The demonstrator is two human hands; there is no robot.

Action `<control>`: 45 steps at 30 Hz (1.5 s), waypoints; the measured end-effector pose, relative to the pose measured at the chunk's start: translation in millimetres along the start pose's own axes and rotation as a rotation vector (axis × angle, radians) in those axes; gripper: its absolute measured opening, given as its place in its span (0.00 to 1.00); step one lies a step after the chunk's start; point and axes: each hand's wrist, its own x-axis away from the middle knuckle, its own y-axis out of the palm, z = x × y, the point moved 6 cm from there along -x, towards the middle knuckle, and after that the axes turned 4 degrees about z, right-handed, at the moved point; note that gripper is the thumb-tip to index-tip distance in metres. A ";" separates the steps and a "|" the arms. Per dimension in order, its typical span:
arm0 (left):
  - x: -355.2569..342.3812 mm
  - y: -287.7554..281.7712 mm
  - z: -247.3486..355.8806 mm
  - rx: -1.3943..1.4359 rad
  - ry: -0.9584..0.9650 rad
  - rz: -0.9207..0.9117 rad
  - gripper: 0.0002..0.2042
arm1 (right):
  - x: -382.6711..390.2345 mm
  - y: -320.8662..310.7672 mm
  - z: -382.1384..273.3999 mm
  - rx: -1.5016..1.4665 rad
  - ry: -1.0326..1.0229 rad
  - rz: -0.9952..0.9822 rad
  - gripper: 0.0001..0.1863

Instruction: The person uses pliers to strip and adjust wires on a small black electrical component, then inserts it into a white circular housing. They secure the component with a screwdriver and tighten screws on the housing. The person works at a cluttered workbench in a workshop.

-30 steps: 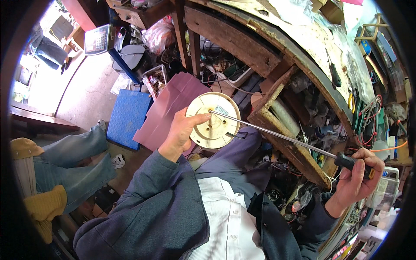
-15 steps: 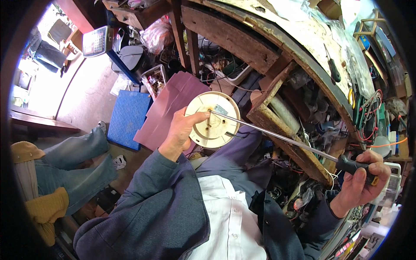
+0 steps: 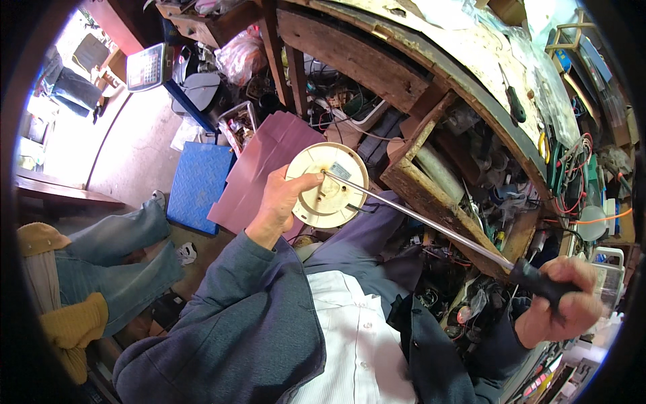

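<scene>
A round cream plastic base (image 3: 343,202) with a label, several small holes and a short black cable is held over my lap. My left hand (image 3: 277,205) grips its left edge, thumb resting on the face near a hole. Out at the right, my right hand (image 3: 560,303) is wrapped round the black handle of a screwdriver (image 3: 447,230). The long metal shaft slants up leftward, and its tip meets the base by my left thumb. What the tip sits in is too small to make out.
A wooden workbench (image 3: 356,47) curves along the top, with another screwdriver (image 3: 515,101) on it. Cluttered wooden shelving (image 3: 431,195) stands close beyond the shaft. Pink sheet (image 3: 266,168) and a blue platform (image 3: 198,185) lie on the floor. A seated person (image 3: 111,269) is at the left.
My right hand has shifted slightly down and turned about the handle, its fingers now blurred. The base has moved a little left; my left hand keeps its hold.
</scene>
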 end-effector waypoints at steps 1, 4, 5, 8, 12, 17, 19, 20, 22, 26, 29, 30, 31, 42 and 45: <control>-1.4 0.5 -0.3 -0.004 -0.001 -0.006 0.20 | -6.3 1.4 -7.0 -0.068 -0.012 -0.103 0.30; -0.8 -2.1 -1.4 -0.012 0.001 0.007 0.19 | -11.8 9.3 -19.3 -0.178 -0.116 -0.242 0.25; -0.5 -2.3 -1.4 -0.021 -0.005 0.001 0.19 | -11.5 11.9 -23.2 -0.209 -0.143 -0.273 0.22; -0.1 -2.5 -1.4 -0.062 -0.013 -0.010 0.19 | -28.2 12.3 -34.5 -0.192 -0.143 -0.556 0.31; 1.0 -1.3 -1.1 -0.139 0.027 -0.027 0.18 | -49.5 12.8 -45.0 -0.175 0.021 -0.713 0.37; 3.8 3.6 1.7 -0.214 0.082 -0.051 0.17 | -52.5 12.2 -32.4 -0.029 0.076 -0.361 0.29; 5.1 2.3 0.3 -0.203 0.077 -0.046 0.17 | -45.2 9.8 -29.0 0.146 0.095 -0.152 0.30; 5.8 2.2 0.1 -0.188 0.077 -0.042 0.17 | -45.7 7.4 -31.5 0.228 0.124 -0.110 0.31; 6.8 2.4 -0.2 -0.160 0.078 -0.036 0.17 | -50.3 13.7 -35.3 0.152 0.195 -0.121 0.32; 3.9 -1.6 -2.6 -0.111 0.083 0.018 0.17 | -67.4 37.1 -26.6 0.130 0.225 -0.336 0.28; 3.3 2.1 -1.9 -0.065 0.073 0.013 0.15 | -76.7 41.4 -27.8 0.243 0.177 -0.496 0.21; 3.2 2.6 -2.2 -0.062 0.073 0.009 0.15 | -79.0 44.1 -28.8 0.260 0.143 -0.510 0.20; 3.3 3.0 -2.3 -0.060 0.073 0.006 0.15 | -81.6 47.8 -29.7 0.276 0.109 -0.523 0.19; 5.2 0.4 -3.8 -0.099 0.072 0.039 0.16 | -75.5 63.0 -10.2 -0.037 0.080 -0.140 0.20; 4.7 0.5 -3.2 -0.052 0.071 0.044 0.16 | -73.5 65.4 -6.0 -0.083 0.076 -0.096 0.21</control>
